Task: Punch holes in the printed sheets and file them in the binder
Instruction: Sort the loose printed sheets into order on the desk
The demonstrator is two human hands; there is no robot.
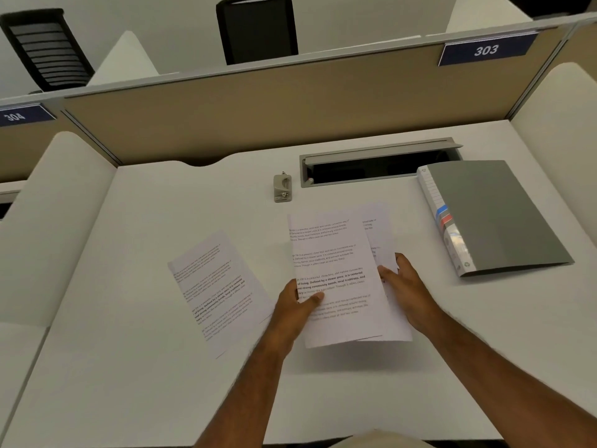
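Note:
My left hand (295, 307) pinches the left edge of a printed sheet (332, 270), thumb on top, lifting it just above the white desk (129, 367). A second sheet (384, 234) lies fanned out behind it to the right, and my right hand (410, 286) holds that stack at its right edge. One more printed sheet (213, 286) lies flat and skewed on the desk to the left. A small grey hole punch (282, 188) stands further back, apart from both hands. The grey binder (494, 215) lies closed at the right, with coloured tabs on its spine.
An open cable tray (378, 166) with a raised lid is sunk into the desk behind the sheets. A tan partition (258, 108) with a label reading 303 closes the back. White side dividers flank the desk. Two black chairs stand beyond the partition.

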